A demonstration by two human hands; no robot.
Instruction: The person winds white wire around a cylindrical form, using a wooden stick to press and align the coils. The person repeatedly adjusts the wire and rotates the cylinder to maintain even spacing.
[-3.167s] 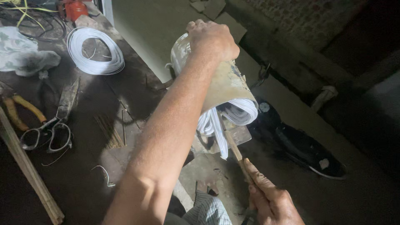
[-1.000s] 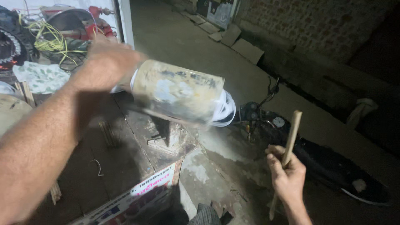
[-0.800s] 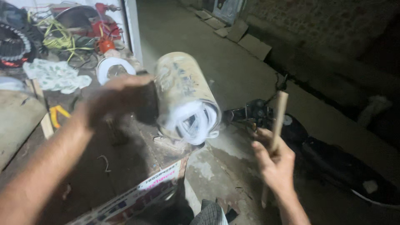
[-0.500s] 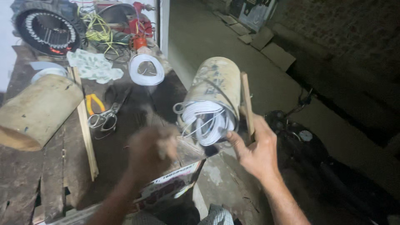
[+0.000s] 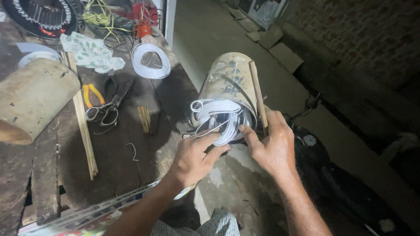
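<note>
Both hands have closed in on the cylinder (image 5: 229, 87) since half a second ago. Left hand (image 5: 192, 155) pinches the white coil (image 5: 221, 116) bulging from its open end; right hand (image 5: 271, 146) grips the rim, pressing a stick (image 5: 258, 94) along its side. Best to tuck loops gently inward, keeping that stick flat and the cylinder braced.

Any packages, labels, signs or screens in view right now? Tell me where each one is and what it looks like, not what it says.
Printed strip: flat on the near edge of the workbench, under the left hand; long, narrow, white with red and dark print.
Framed board: leaning at the far top of the floor; rectangular, pale, too dim to tell more.
No screens show.
</note>
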